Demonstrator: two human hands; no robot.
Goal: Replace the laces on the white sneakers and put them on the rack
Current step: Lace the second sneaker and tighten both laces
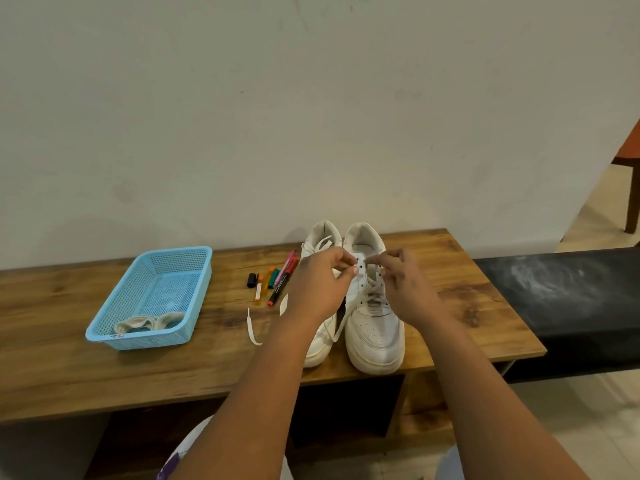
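Two white sneakers stand side by side on the wooden bench (207,368), toes toward me. The right sneaker (375,334) is partly laced. The left sneaker (320,344) is mostly hidden behind my left hand. My left hand (323,285) pinches the right sneaker's upper eyelet flap. Opposite it, my right hand (403,289) pinches the lace end at the top eyelets. A loose white lace (252,329) trails onto the bench left of the shoes.
A light blue plastic basket (121,306) sits at the left of the bench with rolled cream laces (149,323) in it. Several markers (277,282) lie between basket and shoes. A black bench (571,306) adjoins at right. A wall stands behind.
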